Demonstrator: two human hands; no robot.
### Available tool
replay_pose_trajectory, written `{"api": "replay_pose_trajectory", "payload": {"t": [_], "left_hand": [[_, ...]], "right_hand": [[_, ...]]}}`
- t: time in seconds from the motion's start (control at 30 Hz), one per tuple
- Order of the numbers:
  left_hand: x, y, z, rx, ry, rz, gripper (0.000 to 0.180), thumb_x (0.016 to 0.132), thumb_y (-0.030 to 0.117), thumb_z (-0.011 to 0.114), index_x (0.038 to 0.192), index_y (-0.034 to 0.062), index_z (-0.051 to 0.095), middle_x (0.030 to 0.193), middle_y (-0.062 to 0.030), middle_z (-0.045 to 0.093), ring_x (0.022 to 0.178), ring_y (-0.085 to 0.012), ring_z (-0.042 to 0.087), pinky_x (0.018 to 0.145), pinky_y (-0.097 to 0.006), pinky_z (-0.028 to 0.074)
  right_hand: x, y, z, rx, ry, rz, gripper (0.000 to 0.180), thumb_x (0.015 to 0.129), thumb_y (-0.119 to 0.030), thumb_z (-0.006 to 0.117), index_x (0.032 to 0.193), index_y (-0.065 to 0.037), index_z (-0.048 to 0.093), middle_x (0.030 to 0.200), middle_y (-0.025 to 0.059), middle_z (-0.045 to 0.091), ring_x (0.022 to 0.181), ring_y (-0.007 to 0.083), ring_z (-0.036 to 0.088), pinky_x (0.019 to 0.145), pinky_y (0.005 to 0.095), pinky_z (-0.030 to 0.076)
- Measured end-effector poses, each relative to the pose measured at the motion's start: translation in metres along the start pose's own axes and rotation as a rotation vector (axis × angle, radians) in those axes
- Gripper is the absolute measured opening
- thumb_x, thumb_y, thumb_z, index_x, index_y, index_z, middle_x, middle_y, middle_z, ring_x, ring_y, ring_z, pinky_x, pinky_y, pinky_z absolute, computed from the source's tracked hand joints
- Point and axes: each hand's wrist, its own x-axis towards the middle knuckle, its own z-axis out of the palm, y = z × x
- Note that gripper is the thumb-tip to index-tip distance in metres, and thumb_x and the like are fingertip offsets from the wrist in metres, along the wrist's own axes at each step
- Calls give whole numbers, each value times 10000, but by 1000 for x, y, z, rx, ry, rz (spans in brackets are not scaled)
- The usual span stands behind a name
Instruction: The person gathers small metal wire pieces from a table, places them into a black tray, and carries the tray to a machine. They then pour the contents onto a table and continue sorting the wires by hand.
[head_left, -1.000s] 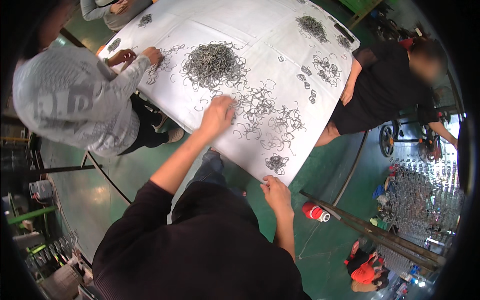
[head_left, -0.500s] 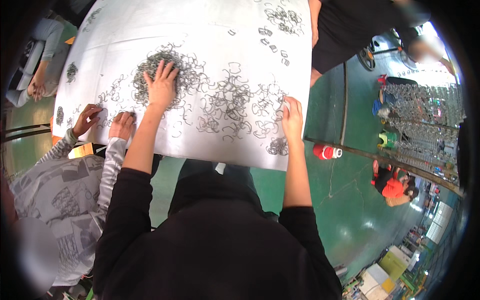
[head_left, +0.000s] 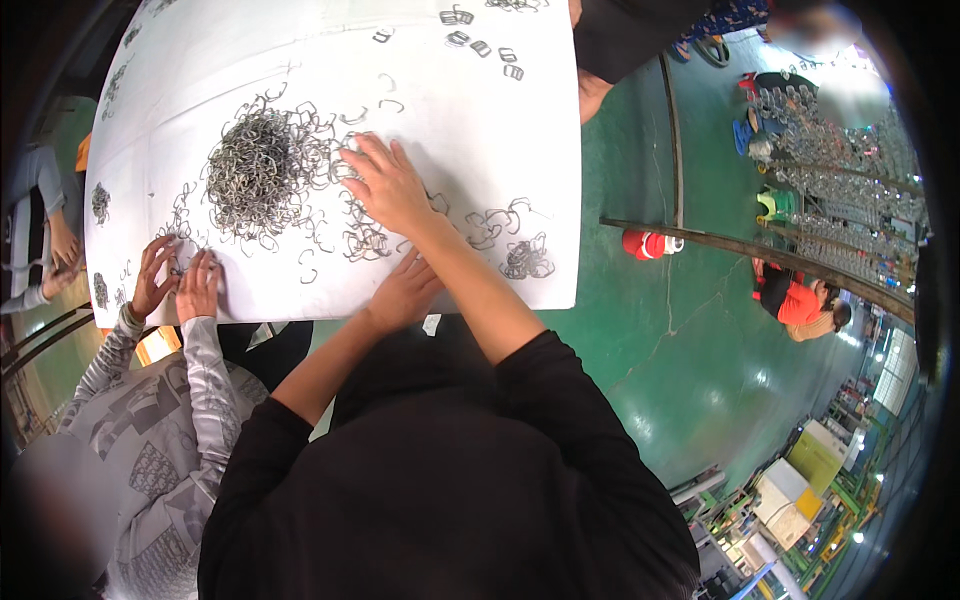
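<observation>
A white sheet covers the table (head_left: 500, 120). On it lies a dense pile of grey wire clips (head_left: 255, 175), with loose clips (head_left: 365, 240) scattered around it. My right hand (head_left: 385, 182) lies flat with fingers spread on the loose clips just right of the pile. My left hand (head_left: 403, 292) rests at the table's near edge, its fingertips hidden under my right forearm. The two forearms cross. A small clump of clips (head_left: 527, 258) sits near the right front corner.
A co-worker in grey patterned sleeves (head_left: 190, 370) works clips with both hands (head_left: 175, 280) at the left front edge. Another person in black (head_left: 610, 40) stands at the far side. A red object (head_left: 645, 243), metal racks (head_left: 850, 180) and a crouching person (head_left: 800, 300) are on the green floor to the right.
My right hand has left the table's right front edge and moved onto the clips beside the pile. My left hand has drawn back from the pile to the near edge.
</observation>
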Motion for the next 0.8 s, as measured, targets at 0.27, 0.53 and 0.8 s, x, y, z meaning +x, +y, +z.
{"api": "replay_pose_trajectory", "payload": {"t": [0.27, 0.53, 0.8], "left_hand": [[68, 6, 28, 251, -155, 66, 547, 801, 116, 558, 1337, 120, 446, 1405, -38, 399, 1375, -218, 271, 1117, -533, 195], [125, -15, 46, 299, -168, 26, 435, 961, 291, 426, 1390, 221, 405, 1466, 47, 349, 1393, -177, 236, 1128, -550, 126], [38, -105, -47, 693, -1, -560, 479, 953, 249, 415, 1416, 137, 368, 1463, 9, 363, 1406, -180, 218, 1120, -579, 101]], "right_hand": [[-68, 51, -153, 114, 242, 462, 167, 888, -66, 557, 1026, -48, 649, 986, 98, 659, 902, 211, 634, 801, 311, 488], [-128, 55, -208, 62, 275, 707, 170, 900, -68, 542, 1021, -51, 661, 870, 96, 687, 786, 175, 665, 694, 273, 505], [-59, 38, -130, 205, -13, 559, 166, 883, -59, 544, 998, -69, 662, 965, 83, 672, 824, 204, 643, 692, 310, 495]]}}
